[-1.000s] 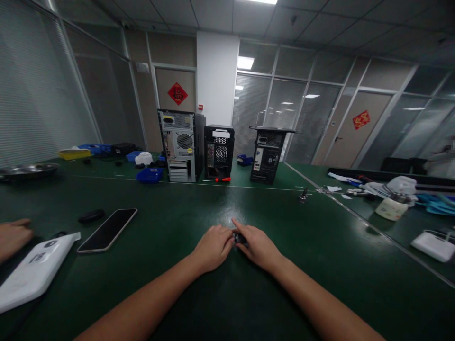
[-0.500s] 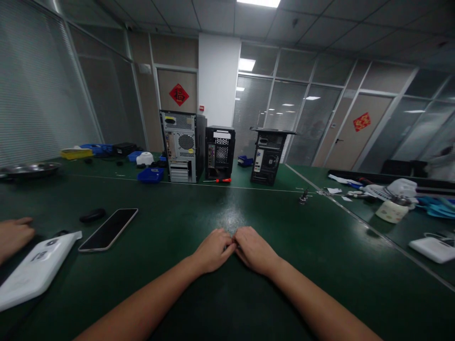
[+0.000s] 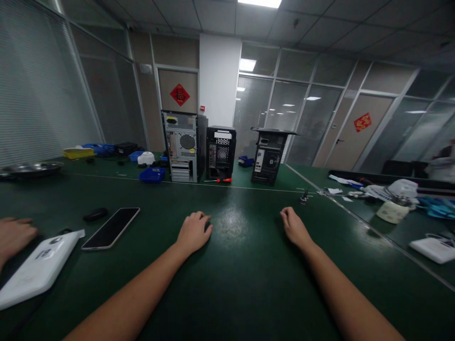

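Note:
Both of my hands rest knuckles-up on the green table [image 3: 241, 265], well apart from each other. My left hand [image 3: 194, 232] lies left of a scuffed pale patch on the mat, its fingers curled under. My right hand [image 3: 293, 227] lies to the right of that patch, fingers also curled under. Whatever is inside either hand is hidden. No small dark part shows on the mat between them. A black phone [image 3: 111, 228] lies face-up to the left of my left hand.
Another person's hand [image 3: 14, 234] rests at the left edge by a white device [image 3: 35, 270] and a small black object [image 3: 95, 214]. Three computer towers [image 3: 183, 147] stand at the back with a red screwdriver [image 3: 223, 180] and a blue bin [image 3: 152, 175]. A small metal part [image 3: 303, 195] sits far right.
My hands were together at the middle around a small dark part. They have drawn apart, left hand to the left, right hand to the right and farther away. The part is out of sight.

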The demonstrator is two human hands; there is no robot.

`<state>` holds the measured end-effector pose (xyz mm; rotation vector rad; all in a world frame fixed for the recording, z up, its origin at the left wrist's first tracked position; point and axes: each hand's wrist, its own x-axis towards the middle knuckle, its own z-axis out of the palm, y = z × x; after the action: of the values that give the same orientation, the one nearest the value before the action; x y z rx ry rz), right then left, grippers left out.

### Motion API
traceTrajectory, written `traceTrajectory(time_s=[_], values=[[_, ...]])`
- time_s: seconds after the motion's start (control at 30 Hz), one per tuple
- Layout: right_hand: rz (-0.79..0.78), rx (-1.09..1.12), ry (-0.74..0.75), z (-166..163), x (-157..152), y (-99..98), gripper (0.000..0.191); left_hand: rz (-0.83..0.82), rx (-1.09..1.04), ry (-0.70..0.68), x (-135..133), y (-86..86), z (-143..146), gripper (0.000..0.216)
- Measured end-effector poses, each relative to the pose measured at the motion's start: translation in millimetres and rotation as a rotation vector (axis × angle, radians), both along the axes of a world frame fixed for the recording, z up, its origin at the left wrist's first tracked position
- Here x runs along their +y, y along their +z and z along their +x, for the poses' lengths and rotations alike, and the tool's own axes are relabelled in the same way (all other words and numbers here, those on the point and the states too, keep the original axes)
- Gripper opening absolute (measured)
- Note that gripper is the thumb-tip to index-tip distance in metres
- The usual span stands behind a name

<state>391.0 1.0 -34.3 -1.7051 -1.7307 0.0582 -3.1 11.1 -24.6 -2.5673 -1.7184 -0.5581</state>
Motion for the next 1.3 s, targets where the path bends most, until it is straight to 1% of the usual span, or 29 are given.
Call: traceTrajectory(time_s=[0.07,0.13,0.2,0.27,0.33,0.4,0.53,0.6,0.63,0.73,0.87,1.07,1.17,1.3], values=[[-0.039,0.073,-0.135,32,8,-10.8,0.024,-0.012,0.054,0.13,8,-2.9,-10,0.053],[-0.058,0.138,-0.252,55,14,-20.8,0.026,-0.04,0.095,0.217,12,-6.6,-16,0.059],[-0.073,0.194,-0.328,68,19,-28.8,0.027,-0.077,0.122,0.25,14,-10.3,-18,0.062],[-0.086,0.23,-0.355,73,23,-34.1,0.027,-0.108,0.133,0.25,15,-13.1,-18,0.064],[-0.082,0.25,-0.351,74,25,-35.8,0.028,-0.123,0.134,0.245,15,-14.6,-18,0.065],[-0.043,0.264,-0.343,74,24,-32.9,0.031,-0.127,0.134,0.244,16,-15.3,-18,0.066],[0.155,0.293,-0.392,80,15,-15.3,0.044,-0.121,0.122,0.238,19,-17.1,-19,0.066],[0.239,0.29,-0.411,86,7,-6.1,0.045,-0.112,0.118,0.237,20,-18.6,-20,0.066],[0.258,0.286,-0.411,90,4,-2.7,0.045,-0.107,0.119,0.237,20,-19.3,-20,0.066],[0.229,0.27,-0.4,100,-5,0.7,0.046,-0.097,0.124,0.243,19,-20.2,-20,0.066],[0.139,0.187,-0.392,106,-7,-3.7,0.045,-0.118,0.117,0.24,18,-17.8,-20,0.066],[0.073,0.068,-0.255,98,-3,-8.3,0.044,-0.131,0.124,0.245,16,-14.6,-19,0.066],[0.03,0.045,-0.25,95,-3,-8.1,0.042,-0.129,0.129,0.244,16,-14.7,-18,0.066],[0.019,0.057,-0.259,93,-3,-7.0,0.041,-0.131,0.115,0.237,17,-15.6,-19,0.067]])
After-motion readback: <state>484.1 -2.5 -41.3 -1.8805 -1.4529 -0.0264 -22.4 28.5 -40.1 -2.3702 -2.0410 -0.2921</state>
